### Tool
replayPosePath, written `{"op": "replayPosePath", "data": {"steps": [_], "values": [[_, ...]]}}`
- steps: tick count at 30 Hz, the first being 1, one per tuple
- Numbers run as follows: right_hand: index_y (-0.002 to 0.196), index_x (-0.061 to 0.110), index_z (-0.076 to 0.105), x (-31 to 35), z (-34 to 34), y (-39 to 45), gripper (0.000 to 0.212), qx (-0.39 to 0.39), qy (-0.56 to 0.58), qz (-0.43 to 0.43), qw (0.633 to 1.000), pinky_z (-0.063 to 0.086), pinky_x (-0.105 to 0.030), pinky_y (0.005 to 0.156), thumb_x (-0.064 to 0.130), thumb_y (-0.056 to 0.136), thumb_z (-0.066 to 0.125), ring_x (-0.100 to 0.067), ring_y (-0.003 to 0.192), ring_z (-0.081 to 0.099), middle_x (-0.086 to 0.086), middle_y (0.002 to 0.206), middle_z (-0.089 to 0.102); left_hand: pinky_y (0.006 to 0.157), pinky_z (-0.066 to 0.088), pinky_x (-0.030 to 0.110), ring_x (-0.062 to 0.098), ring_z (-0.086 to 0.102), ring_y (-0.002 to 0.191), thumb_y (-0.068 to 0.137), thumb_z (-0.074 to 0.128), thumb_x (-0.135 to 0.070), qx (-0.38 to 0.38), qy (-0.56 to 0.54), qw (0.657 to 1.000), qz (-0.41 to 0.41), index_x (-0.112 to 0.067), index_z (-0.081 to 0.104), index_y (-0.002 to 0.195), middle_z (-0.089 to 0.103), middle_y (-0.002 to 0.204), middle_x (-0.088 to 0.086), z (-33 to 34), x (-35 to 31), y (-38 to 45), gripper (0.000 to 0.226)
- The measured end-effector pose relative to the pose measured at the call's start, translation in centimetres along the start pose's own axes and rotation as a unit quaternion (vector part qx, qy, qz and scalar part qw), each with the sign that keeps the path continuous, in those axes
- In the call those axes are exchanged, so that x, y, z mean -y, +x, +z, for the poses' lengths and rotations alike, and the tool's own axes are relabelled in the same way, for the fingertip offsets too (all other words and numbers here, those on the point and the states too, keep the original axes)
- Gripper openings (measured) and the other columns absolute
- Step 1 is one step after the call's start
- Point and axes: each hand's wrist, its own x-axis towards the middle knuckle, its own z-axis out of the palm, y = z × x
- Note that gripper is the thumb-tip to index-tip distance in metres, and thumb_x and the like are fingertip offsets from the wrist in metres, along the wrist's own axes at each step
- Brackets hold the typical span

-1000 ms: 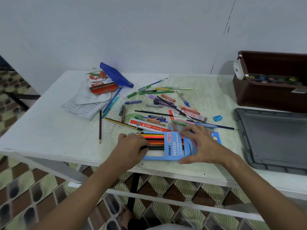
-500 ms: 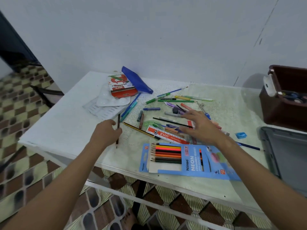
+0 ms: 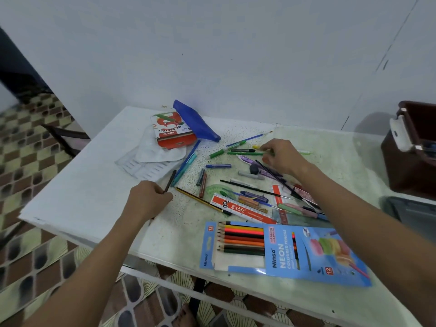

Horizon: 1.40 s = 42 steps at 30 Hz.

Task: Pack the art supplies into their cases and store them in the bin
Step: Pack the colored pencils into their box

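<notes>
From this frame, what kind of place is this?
Probably a room in a home, not a workshop: patterned tiled floor, plain painted wall, and a speckled white table strewn with stationery.

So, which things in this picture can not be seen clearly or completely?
Head view:
- Brown bin: cut by the right edge; contents unreadable.
- Grey lid: mostly outside the right edge.
- Right hand: fingertips cover whichever pen it reaches.
- Dark pencil: lower end hidden in the left hand.
- Ruler: small print too small.

A white table point(image 3: 70, 199) stands by a plain white wall point(image 3: 236, 55). The floor point(image 3: 28, 138) has brown and yellow tiles.
</notes>
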Motion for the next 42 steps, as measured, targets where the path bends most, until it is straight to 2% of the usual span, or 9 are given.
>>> {"op": "replayPosePath", "data": {"steps": [4, 8, 12, 15, 18, 22, 33, 37, 42], "values": [[0.116, 0.002, 0.067, -0.2, 0.6, 1.4, 0.028, 0.013, -0.029, -0.007, 0.999, 0.044, -0.022, 0.080, 0.001, 0.091, 0.053, -0.025, 0.091, 0.065, -0.016, 0.105, 0.069, 0.054, 0.053, 0.032, 0.025, 0.064, 0.058, 0.079, 0.062, -0.024, -0.026, -0.019, 0.999, -0.017, 0.000, 0.065, 0.074, 0.066, 0.061, 0.010, -0.5, 0.0, 0.3, 0.025], [0.113, 0.002, 0.069, -0.5, 0.9, 1.9, 0.026, 0.010, -0.050, -0.006, 0.999, 0.045, -0.025, 0.084, 0.002, 0.092, 0.054, -0.026, 0.093, 0.064, -0.016, 0.105, 0.070, 0.056, 0.039, 0.027, 0.016, 0.051, 0.064, 0.084, 0.059, -0.023, -0.048, -0.010, 0.999, 0.017, -0.001, 0.061, 0.080, 0.063, 0.074, 0.010, -0.3, -1.3, 1.5, 0.022], [0.113, 0.002, 0.069, -0.6, 0.8, 1.9, 0.023, 0.026, -0.033, 0.007, 0.999, 0.048, -0.026, 0.084, 0.005, 0.093, 0.057, -0.021, 0.087, 0.064, -0.015, 0.104, 0.070, 0.064, 0.046, 0.029, 0.021, 0.057, 0.078, 0.085, 0.056, -0.018, -0.054, -0.004, 0.994, 0.096, -0.007, 0.063, 0.092, 0.064, 0.087, 0.008, 0.8, -3.1, 3.7, 0.016], [0.112, -0.001, 0.068, -0.6, 0.5, 1.8, 0.023, 0.051, -0.016, 0.019, 0.998, 0.050, -0.028, 0.085, 0.001, 0.093, 0.055, -0.024, 0.090, 0.066, -0.016, 0.114, 0.067, 0.063, 0.044, 0.030, 0.023, 0.057, 0.074, 0.088, 0.051, -0.017, -0.059, 0.062, 0.987, 0.138, -0.007, 0.069, 0.095, 0.066, 0.089, 0.011, 2.0, -4.1, 5.8, 0.022], [0.109, -0.001, 0.069, -0.6, 0.6, 1.5, 0.023, 0.062, -0.018, 0.023, 0.998, 0.044, -0.023, 0.079, -0.002, 0.091, 0.055, -0.026, 0.102, 0.064, -0.015, 0.124, 0.062, 0.059, 0.045, 0.031, 0.024, 0.059, 0.074, 0.091, 0.051, -0.021, -0.068, 0.132, 0.983, 0.104, -0.011, 0.068, 0.099, 0.063, 0.087, 0.007, 2.8, -4.7, 6.7, 0.021], [0.103, 0.003, 0.072, -0.8, 0.6, 1.0, 0.018, 0.067, -0.013, 0.024, 0.997, 0.038, -0.021, 0.081, 0.004, 0.092, 0.058, -0.023, 0.098, 0.061, -0.013, 0.114, 0.067, 0.062, 0.045, 0.034, 0.026, 0.059, 0.082, 0.092, 0.054, -0.020, -0.055, 0.185, 0.978, 0.079, -0.009, 0.061, 0.099, 0.060, 0.095, 0.009, 3.4, -4.8, 6.8, 0.014], [0.105, 0.004, 0.063, -0.5, 1.0, -0.7, 0.014, 0.029, 0.039, 0.037, 0.998, 0.036, -0.023, 0.075, 0.008, 0.091, 0.062, -0.018, 0.084, 0.051, -0.005, 0.094, 0.057, 0.069, 0.050, 0.035, 0.027, 0.059, 0.086, 0.086, 0.065, -0.030, 0.009, 0.089, 0.991, 0.097, -0.008, 0.057, 0.098, 0.060, 0.092, 0.010, 3.5, -4.8, 6.6, 0.026], [0.105, 0.004, 0.064, -0.6, 0.7, -1.4, 0.016, 0.003, 0.052, 0.039, 0.998, 0.037, -0.020, 0.074, 0.007, 0.089, 0.065, -0.017, 0.084, 0.053, -0.005, 0.095, 0.058, 0.058, 0.042, 0.026, 0.018, 0.057, 0.078, 0.086, 0.069, -0.027, 0.027, 0.006, 0.996, 0.079, -0.008, 0.065, 0.103, 0.062, 0.089, 0.005, 3.0, -4.8, 6.4, 0.027], [0.111, 0.006, 0.065, -0.8, -0.2, -2.5, 0.019, -0.015, 0.049, 0.046, 0.998, 0.037, -0.019, 0.073, 0.008, 0.092, 0.061, -0.017, 0.085, 0.052, -0.009, 0.102, 0.059, 0.073, 0.044, 0.028, 0.019, 0.058, 0.086, 0.087, 0.068, -0.030, 0.012, -0.048, 0.994, 0.094, -0.008, 0.069, 0.109, 0.064, 0.093, 0.004, 2.3, -4.1, 5.8, 0.032]]}}
